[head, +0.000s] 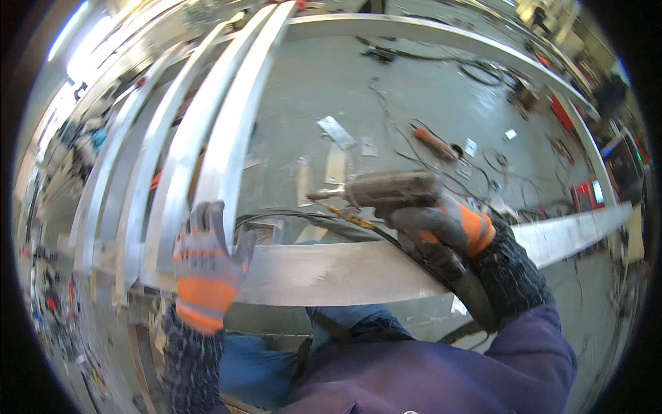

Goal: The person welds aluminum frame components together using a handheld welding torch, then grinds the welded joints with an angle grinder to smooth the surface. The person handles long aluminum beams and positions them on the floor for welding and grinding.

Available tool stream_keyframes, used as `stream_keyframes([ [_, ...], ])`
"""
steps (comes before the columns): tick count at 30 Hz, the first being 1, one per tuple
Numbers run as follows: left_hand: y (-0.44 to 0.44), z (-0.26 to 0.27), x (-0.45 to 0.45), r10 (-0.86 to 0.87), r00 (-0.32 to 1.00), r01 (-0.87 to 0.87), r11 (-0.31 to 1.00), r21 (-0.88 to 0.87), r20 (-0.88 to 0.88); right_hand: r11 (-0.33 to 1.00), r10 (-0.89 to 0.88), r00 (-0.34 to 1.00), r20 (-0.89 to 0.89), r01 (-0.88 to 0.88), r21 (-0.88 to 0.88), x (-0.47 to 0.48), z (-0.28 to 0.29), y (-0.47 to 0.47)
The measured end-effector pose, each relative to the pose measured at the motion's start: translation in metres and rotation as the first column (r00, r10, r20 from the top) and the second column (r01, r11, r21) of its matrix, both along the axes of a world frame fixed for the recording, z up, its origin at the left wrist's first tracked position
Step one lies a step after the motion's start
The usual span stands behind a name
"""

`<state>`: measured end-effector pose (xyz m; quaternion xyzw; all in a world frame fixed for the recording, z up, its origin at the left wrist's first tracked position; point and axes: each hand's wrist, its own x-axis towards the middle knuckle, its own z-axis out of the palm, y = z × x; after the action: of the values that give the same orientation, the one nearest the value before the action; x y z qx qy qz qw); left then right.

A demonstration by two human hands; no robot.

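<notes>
My left hand (209,266), in a grey and orange work glove, lies over the near end of a pale metal bar (243,98). Its fingers point away from me and the thumb is spread to the right. Under that bar's end runs a wide metal front rail (331,274). My right hand (439,225), gloved alike, grips a worn, dark pistol-grip power tool (393,189) above the rail. The tool's narrow tip points left and touches nothing that I can see. A dark hose or cable (414,256) hangs below its body, beside a yellowish fitting (351,220).
More metal bars (155,134) run side by side at left. A far rail (414,28) and a right rail (584,139) close the frame. On the grey floor (305,77) lie an orange-handled tool (434,144), metal offcuts (336,132) and loose cables (481,72).
</notes>
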<state>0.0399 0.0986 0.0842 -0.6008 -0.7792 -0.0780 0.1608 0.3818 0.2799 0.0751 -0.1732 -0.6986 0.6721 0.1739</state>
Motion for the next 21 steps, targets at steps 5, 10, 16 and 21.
stream_keyframes([
  [5,0.004,-0.033,0.055,-0.413,0.863,0.404,0.91,0.096,0.291,0.995,-0.097,0.995,-0.021,0.097,0.012,0.014,0.004,-0.011],
  [10,0.018,-0.052,0.062,-0.324,0.85,0.373,0.927,-0.04,0.416,0.955,-0.295,0.952,0.083,0.292,0.044,0.062,0.065,-0.062],
  [16,0.012,-0.065,0.061,-0.337,0.879,0.361,0.933,-0.009,0.337,0.796,-0.574,0.785,0.235,0.467,0.385,0.193,0.116,-0.155],
  [21,0.009,-0.056,0.063,-0.338,0.878,0.374,0.926,-0.046,0.338,0.729,-0.666,0.617,0.419,0.418,0.542,0.283,0.138,-0.231],
])
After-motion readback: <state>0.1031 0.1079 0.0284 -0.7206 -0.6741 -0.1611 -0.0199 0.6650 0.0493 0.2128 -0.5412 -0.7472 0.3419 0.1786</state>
